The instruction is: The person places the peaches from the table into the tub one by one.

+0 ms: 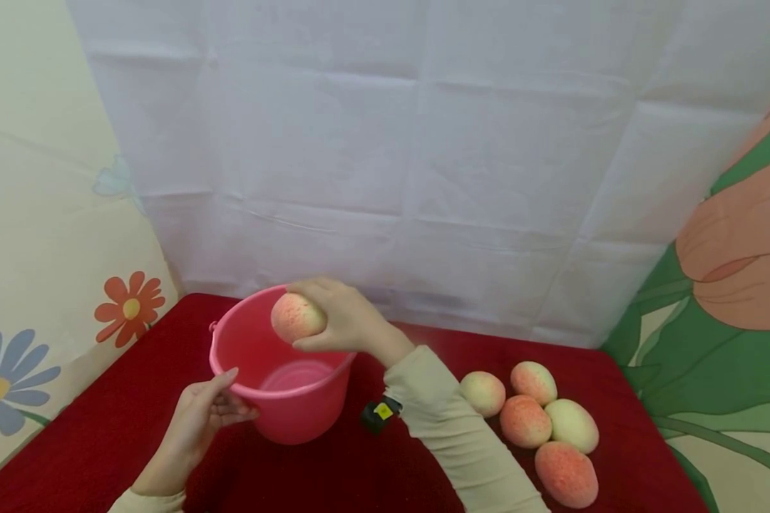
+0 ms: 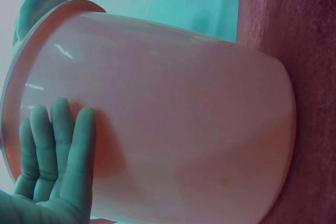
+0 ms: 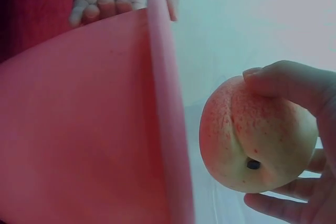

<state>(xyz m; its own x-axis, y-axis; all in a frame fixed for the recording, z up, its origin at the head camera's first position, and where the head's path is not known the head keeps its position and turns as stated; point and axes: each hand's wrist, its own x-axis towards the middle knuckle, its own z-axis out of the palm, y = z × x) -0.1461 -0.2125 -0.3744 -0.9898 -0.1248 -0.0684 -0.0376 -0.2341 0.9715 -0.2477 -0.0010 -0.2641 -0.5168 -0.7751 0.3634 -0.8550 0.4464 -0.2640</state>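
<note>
A pink bucket (image 1: 301, 417) stands upright on a red cloth. My left hand (image 1: 195, 420) holds its near left rim, thumb over the edge and fingers outside; in the left wrist view those fingers (image 2: 79, 156) lie nearly straight along the bucket's wall (image 2: 199, 103). Over the bucket's mouth, my right hand (image 1: 346, 313) grips a peach (image 1: 295, 317) from above and the right. The right wrist view shows this peach (image 3: 236, 145), red-blushed and pale yellow, with a dark stem pit, beside the bucket's rim (image 3: 170, 114). The bucket's floor shows bare through its mouth.
Several more peaches lie grouped on the cloth at the right, among them a pale one (image 1: 572, 425) and a redder one (image 1: 566, 474). A small black device with a yellow mark (image 1: 383, 410) sits at the right cuff. White sheeting (image 1: 385, 142) hangs behind the table.
</note>
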